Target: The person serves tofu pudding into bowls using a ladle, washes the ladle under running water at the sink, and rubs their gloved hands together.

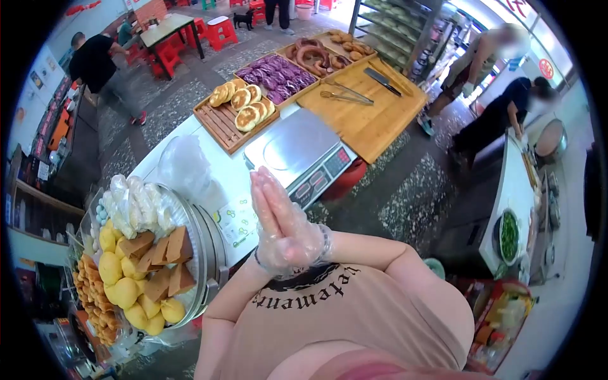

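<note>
My left hand [269, 244] and my right hand [297, 228] wear clear plastic gloves. They are pressed palm to palm in front of my chest, with the fingers stretched out and pointing away from me. Nothing shows between them. Just beyond the fingertips stands a digital scale [294, 149] with a bare metal plate. A wooden tray [215, 126] of browned flat cakes [240, 99] lies behind it. To the left, a round metal steamer [212, 253] bears yellow buns [111, 269], brown cake blocks [171, 247] and bagged pale food [136, 202].
Clear plastic bags [183, 161] lie on the white table. Purple rolls [277, 76], coiled brown bread [310, 57], tongs [347, 94] and a knife [382, 81] are farther back. People stand at the left and right; a bowl of chopped greens [508, 237] sits on the right counter.
</note>
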Tool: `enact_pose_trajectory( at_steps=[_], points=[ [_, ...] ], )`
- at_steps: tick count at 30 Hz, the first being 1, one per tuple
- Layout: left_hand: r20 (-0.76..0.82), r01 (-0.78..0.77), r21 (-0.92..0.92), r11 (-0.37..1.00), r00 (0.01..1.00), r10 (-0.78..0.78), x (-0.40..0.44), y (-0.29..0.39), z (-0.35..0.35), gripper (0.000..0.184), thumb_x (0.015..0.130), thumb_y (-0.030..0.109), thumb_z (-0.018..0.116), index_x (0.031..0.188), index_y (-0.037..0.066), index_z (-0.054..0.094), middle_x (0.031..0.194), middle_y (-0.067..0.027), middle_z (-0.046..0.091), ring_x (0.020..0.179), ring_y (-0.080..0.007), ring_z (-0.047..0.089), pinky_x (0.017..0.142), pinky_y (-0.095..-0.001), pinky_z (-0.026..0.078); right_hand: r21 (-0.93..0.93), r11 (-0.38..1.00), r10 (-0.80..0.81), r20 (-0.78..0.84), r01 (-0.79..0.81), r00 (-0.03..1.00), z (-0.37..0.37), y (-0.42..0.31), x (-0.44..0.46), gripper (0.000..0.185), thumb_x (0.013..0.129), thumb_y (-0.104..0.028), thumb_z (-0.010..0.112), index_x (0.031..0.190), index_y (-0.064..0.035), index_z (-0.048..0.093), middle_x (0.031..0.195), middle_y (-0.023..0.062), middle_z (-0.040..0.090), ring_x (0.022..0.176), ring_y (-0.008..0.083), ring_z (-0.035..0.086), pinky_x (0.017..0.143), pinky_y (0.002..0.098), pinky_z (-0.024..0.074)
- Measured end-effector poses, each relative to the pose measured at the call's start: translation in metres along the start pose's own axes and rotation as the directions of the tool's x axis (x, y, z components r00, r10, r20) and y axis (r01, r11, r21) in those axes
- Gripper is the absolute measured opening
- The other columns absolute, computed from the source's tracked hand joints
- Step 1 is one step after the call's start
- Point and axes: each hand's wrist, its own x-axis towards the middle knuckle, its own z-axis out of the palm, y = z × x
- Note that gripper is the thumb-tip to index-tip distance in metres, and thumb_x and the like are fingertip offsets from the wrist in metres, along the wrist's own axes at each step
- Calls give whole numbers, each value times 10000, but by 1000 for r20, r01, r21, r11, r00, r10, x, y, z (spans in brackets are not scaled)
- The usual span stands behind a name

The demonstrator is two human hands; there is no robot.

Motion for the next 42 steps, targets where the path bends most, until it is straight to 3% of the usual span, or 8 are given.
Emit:
enact_pose_trajectory(
  at_steps=[10,16,22,28,38,40,41,42],
  points=[
    [-261,363,-162,918,881,-394,48,-24,37,985,873,572,465,1446,-16,-79,1529,-183,-48,1417,-323,10,1138,-447,48,198,979,-2,248,-49,969,-85,82,25,837,894,-470,478,1457,19,98,1528,208,55,1422,329,47,1132,408,77],
    [-533,320,9,947,803,-266,35,-35,-6,913,877,618,407,1470,31,37,1545,-122,11,1422,-283,43,1130,-461,24,249,945,207,44,-211,977,-81,94,25,615,861,-431,573,1268,-3,401,1320,146,408,1235,277,388,1054,392,280],
    [-530,346,-71,936,782,-329,12,-52,-44,846,890,543,440,1464,20,106,1531,-131,108,1408,-268,128,1132,-440,84,125,865,434,304,-487,848,-44,92,33,264,856,-233,604,996,-13,558,962,122,585,966,238,592,864,357,463],
    [373,472,166,866,783,-498,20,-64,-42,454,819,335,536,1131,7,575,1102,-186,609,1049,-346,570,921,-402,431,-169,858,404,805,-486,435,3,120,-7,258,837,-188,594,1012,1,598,1064,162,614,1014,321,580,894,370,453],
    [528,104,235,966,821,-217,34,-64,-5,325,806,197,600,1090,38,599,1001,-162,639,949,-327,596,839,-419,449,-289,858,498,274,-424,823,24,135,-39,329,848,-195,585,1112,0,568,1178,178,570,1096,306,547,955,353,421],
    [62,18,184,983,998,-30,41,-61,-3,327,802,238,636,1039,16,598,908,-132,625,832,-294,609,812,-418,464,-527,819,246,-35,-227,969,11,161,-36,344,850,-196,583,1132,0,562,1201,182,562,1113,302,540,967,349,415],
    [-103,100,236,967,992,-77,31,-65,0,285,813,216,617,993,1,570,926,-138,598,836,-271,573,777,-363,461,216,734,669,-69,-644,740,-12,134,-11,465,879,-223,558,1277,-6,456,1323,182,469,1227,268,456,1035,343,354],
    [-101,98,236,967,992,-76,31,-66,-2,285,813,216,617,993,1,570,926,-138,598,836,-271,573,777,-363,461,287,678,728,-136,-676,672,-24,125,0,503,897,-215,545,1329,-9,390,1356,168,428,1253,261,420,1053,355,329]
  ],
)
